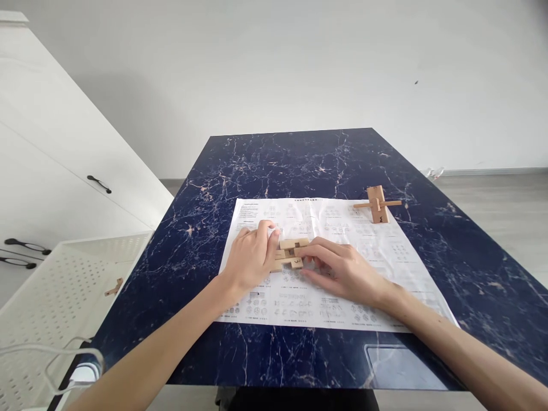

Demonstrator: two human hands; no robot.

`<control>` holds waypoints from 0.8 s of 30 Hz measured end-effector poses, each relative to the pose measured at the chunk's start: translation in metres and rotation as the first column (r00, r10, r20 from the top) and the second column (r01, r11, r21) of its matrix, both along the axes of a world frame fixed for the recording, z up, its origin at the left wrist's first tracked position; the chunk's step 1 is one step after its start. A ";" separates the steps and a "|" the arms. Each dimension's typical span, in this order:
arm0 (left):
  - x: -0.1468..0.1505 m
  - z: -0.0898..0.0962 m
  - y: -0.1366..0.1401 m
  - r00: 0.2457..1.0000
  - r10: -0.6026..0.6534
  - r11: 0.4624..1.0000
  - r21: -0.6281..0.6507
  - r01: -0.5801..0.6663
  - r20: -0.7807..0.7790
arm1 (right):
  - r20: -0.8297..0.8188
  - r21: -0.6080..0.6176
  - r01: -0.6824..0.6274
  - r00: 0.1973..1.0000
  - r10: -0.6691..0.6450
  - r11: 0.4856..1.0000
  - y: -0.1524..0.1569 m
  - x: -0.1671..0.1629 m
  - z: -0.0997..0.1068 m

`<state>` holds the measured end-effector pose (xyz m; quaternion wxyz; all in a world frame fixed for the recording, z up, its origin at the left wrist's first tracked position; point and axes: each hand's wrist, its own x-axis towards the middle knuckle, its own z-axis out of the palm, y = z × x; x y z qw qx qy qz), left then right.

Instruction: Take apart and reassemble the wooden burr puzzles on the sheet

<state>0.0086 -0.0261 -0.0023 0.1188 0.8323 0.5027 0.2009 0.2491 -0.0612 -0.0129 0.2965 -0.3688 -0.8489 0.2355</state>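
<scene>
evidently, the step in hand is the lining up of three notched wooden pieces (pixel 292 254), which lie side by side, close together, near the middle of a printed sheet (pixel 317 224). the piece nearest the wearer bears a dark mark resembling a 3, and the notches leave gaps between neighbours. the left hand (pixel 252 254), at nine o'clock, covers the left ends of the pieces, its forefinger bent and its thumb alongside the wood; whether it pinches them cannot be told, as the contact is hidden. the right hand (pixel 340 264), at three o'clock, meets the right ends: the forefinger tip touches the middle piece, while the thumb stands apart, lower down; a firm pinch cannot be confirmed. as a judgement, the next move calls for a steady left hand while the right fingertips make small, level adjustments, so that the notches correspond without one piece riding up on another.

at two o'clock from the pieces, a cross-shaped wooden assembly (pixel 377 195) overlaps the sheet's far right corner, a thin bar passing across its block. the sheet rests on a dark blue, marble-patterned table (pixel 274 162). between eight and nine o'clock, beyond the table edge, a white perforated tray (pixel 47 285) contains a small wooden item (pixel 113 287); at ten o'clock stands a white cabinet (pixel 81 148).
</scene>
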 end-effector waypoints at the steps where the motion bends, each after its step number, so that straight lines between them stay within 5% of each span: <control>1: 0.000 0.000 0.000 1.000 -0.007 1.000 -0.012 0.007 0.000 | 0.014 0.011 -0.007 1.000 0.007 1.000 0.000 0.000 0.000; 11: 0.009 0.005 -0.010 0.976 -0.116 0.979 -0.143 0.144 0.186 | 0.108 0.059 0.037 0.993 -0.043 0.998 0.002 0.004 0.000; 16: 0.007 0.000 -0.006 0.976 -0.078 0.988 -0.114 0.102 0.204 | 0.165 0.056 0.010 0.986 -0.019 0.998 0.003 0.004 -0.003; 24: 0.004 0.003 -0.001 0.970 -0.092 0.960 -0.238 0.146 0.223 | 0.140 0.083 0.012 0.990 -0.024 0.997 0.004 0.004 -0.005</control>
